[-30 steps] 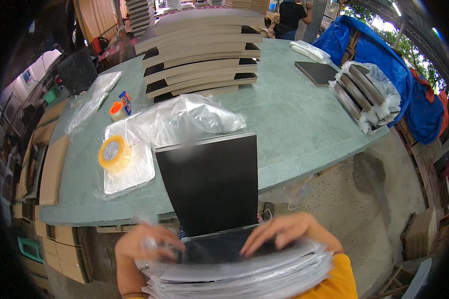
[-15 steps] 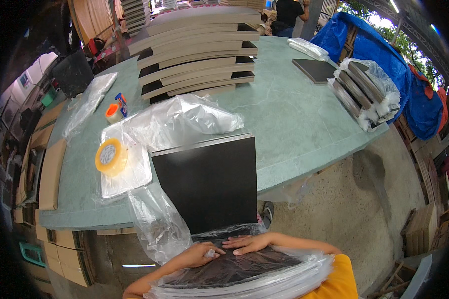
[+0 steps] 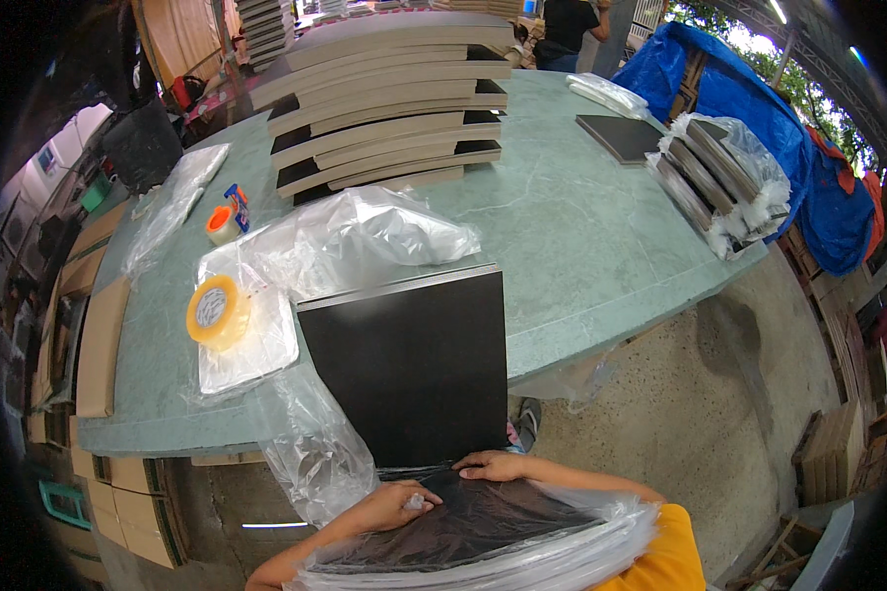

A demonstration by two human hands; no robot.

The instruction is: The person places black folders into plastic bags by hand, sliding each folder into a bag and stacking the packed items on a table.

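A flat black panel wrapped in clear plastic film [image 3: 483,527] lies against me at the bottom, its near edge thick with white-looking folds. My left hand [image 3: 396,505] rests on its left part, fingers curled around a small whitish wad [image 3: 414,502] that looks like crumpled film. At the far edge of the wrapped panel lies my right hand [image 3: 493,466], its fingers stretched toward the left and pressed on the film. Just beyond the hands, a black board [image 3: 409,369] with a pale far edge slants up onto the table.
On the green table [image 3: 562,227] are a yellowish tape roll [image 3: 217,310], a tape dispenser [image 3: 229,217], plastic bags [image 3: 365,236] and a tall stack of boards [image 3: 389,118]. Wrapped panels [image 3: 715,182] and a dark board [image 3: 621,138] sit right. A person [image 3: 567,34] stands behind.
My right hand has slid away from me and slightly right, to the film's far edge. The film flap there now lies lower and flatter. My left hand has hardly moved.
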